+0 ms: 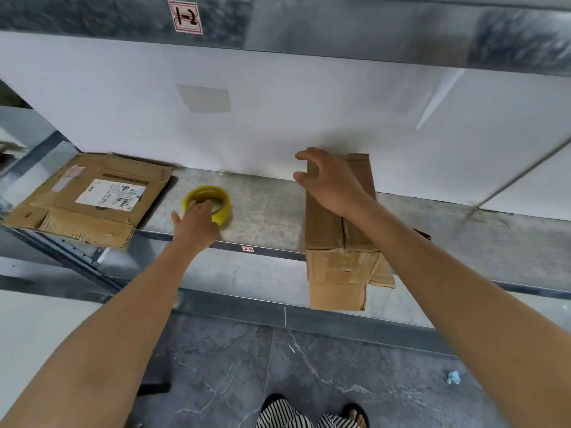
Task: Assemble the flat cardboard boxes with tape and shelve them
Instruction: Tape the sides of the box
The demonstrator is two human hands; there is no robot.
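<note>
1. A flat box [89, 199] lies at the left end of the shelf [265, 208]. Its near corner juts over the front edge, and a white label [111, 194] sits on its upper face.
2. The tape [223, 211], a yellow roll, lies flat on the shelf just right of the flat box and apart from it.
3. The left hand [196, 225] reaches in from below. Its fingers lie fairly straight on the near rim of the roll, with the thumb spread out to the left. The hand is not closed round the roll.
4. A small tag [247, 249] is stuck on the shelf's front edge, between the two arms.
5. The right hand [327, 177] is over the far end of the built box [340, 242]. It is wide, the fingers loosely curved and the thumb and forefinger well apart. It holds nothing, and I cannot tell whether it touches the cardboard.
6. The built box lies lengthwise on the shelf. Its far end is near the white wall [278, 118] and its near end hangs past the front edge. A seam runs along its top, and the near flaps are creased, with one sticking out to the right.
7. Above, a red-edged sign [185, 17] is fixed to the upper metal beam.
8. Below, the grey marbled floor [278, 366] carries a pale scrap [453, 377] at the right. Striped trouser legs [284, 415] show at the bottom edge.
</note>
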